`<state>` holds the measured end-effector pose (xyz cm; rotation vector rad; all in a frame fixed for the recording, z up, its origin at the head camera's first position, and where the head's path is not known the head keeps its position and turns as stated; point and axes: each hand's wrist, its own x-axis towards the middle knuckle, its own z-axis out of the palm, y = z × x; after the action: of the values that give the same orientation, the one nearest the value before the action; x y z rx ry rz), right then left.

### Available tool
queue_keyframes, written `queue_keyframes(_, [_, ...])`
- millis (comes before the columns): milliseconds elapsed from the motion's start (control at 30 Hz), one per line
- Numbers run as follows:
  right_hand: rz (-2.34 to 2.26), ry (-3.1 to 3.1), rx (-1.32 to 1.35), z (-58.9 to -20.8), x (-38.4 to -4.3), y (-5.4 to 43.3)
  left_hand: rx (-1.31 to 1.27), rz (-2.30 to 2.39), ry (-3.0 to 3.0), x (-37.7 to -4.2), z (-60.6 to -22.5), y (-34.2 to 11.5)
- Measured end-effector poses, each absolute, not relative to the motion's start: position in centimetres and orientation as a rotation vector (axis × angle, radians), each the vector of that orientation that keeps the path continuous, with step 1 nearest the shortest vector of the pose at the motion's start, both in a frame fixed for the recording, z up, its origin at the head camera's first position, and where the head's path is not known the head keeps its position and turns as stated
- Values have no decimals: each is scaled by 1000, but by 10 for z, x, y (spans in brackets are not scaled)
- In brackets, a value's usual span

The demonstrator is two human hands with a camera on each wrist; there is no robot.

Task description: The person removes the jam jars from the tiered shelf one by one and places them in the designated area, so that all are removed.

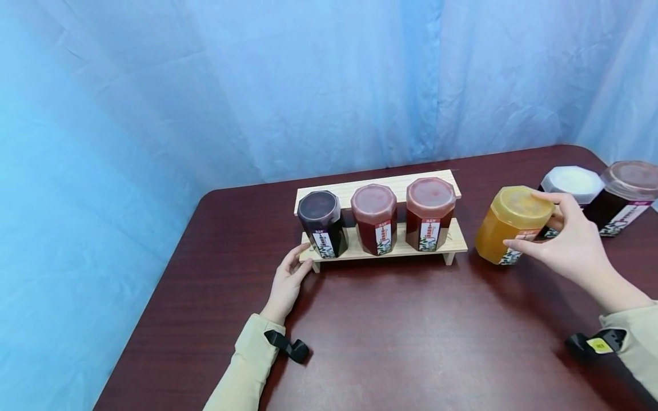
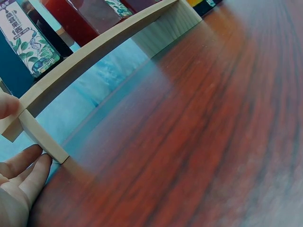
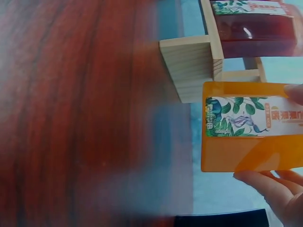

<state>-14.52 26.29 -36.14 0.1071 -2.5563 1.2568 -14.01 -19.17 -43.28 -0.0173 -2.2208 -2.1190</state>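
My left hand [image 1: 285, 283] grips the left end of a two-step wooden rack [image 1: 380, 255], thumb at the front edge and fingers beside the end leg [image 2: 45, 137]. My right hand [image 1: 578, 242] holds a lidded jar with yellow-orange contents [image 1: 496, 234] just right of the rack, thumb and fingers on opposite sides. In the right wrist view, the jar's base appears raised off the table. On the rack's lower step stand a dark purple jar [image 1: 320, 222], a red jar [image 1: 370, 228] and another red jar [image 1: 422, 225], labels facing front.
Right of the yellow jar, partly behind my right hand, stand a dark jar with a whitish lid [image 1: 572, 181] and another dark jar [image 1: 609, 208]. The dark wood table [image 1: 390, 337] carries everything. Blue curtain [image 1: 319, 85] hangs behind and left of it.
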Motion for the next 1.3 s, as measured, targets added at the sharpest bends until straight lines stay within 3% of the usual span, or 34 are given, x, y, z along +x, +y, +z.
queue_keyframes(900, [1193, -2732, 148, -375, -156, 265, -8, -2061, -2256, -140, -433, -193])
queue_keyframes(1300, [1300, -2647, 367, -379, -153, 279, -4, -2089, -2248, -140, -433, -192])
